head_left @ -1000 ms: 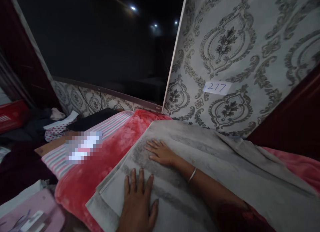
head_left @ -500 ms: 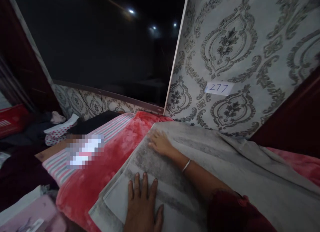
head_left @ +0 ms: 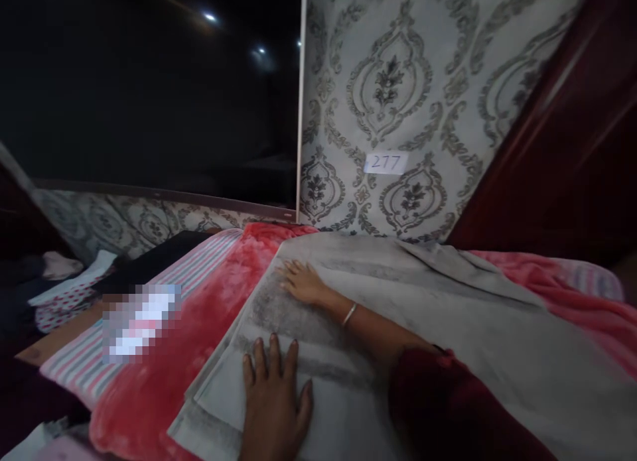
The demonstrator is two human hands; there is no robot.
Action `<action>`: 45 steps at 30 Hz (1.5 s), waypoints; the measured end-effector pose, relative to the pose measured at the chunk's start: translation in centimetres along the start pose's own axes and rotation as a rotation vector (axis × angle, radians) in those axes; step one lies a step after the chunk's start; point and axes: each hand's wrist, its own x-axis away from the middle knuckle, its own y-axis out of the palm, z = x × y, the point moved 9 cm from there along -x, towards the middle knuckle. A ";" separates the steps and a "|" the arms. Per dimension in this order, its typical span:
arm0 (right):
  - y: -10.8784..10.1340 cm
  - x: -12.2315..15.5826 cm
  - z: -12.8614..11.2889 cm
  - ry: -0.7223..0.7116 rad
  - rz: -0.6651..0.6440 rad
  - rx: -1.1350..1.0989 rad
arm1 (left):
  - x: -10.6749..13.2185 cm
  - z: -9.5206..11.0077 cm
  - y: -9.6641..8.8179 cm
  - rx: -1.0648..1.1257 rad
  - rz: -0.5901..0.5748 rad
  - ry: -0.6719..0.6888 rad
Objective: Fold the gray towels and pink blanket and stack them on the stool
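A grey velvety cloth [head_left: 428, 322] lies folded in layers, its left edge resting over a red plush blanket [head_left: 199, 315]. My left hand [head_left: 273, 401] is palm down on the near left part of the cloth, fingers spread. Farther back, my right hand [head_left: 302, 282] lies flat near the cloth's far left edge, its fingers stretched out. A thin bracelet circles that wrist. Both palms touch the cloth and neither hand grips anything. Darker streaks mark the cloth's pile around my hands.
Left of the red blanket lies a striped cloth [head_left: 74, 371] with a blurred-out bright object [head_left: 144, 318]. A large dark screen [head_left: 149, 96] and a patterned wall [head_left: 343, 43] bearing a "277" label [head_left: 387, 162] rise behind. A dark red panel [head_left: 562, 149] slants at right.
The view has swung to the right, so the screen and wall sit farther left. Both hands stay flat on the grey cloth, in nearly the same places on it.
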 end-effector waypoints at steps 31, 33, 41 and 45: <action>-3.9 33.5 22.9 0.451 0.076 0.085 | -0.4 26.3 -2.1 0.402 -0.490 1.047; -4.3 33.7 24.9 0.477 0.097 0.092 | 0.1 26.2 -1.7 0.402 -0.456 1.064; -6.5 36.8 29.9 0.775 0.152 0.070 | 0.0 25.8 -1.2 0.365 -0.344 1.122; -6.2 41.7 30.4 0.799 0.197 0.085 | 0.0 26.0 -1.3 0.347 -0.289 1.137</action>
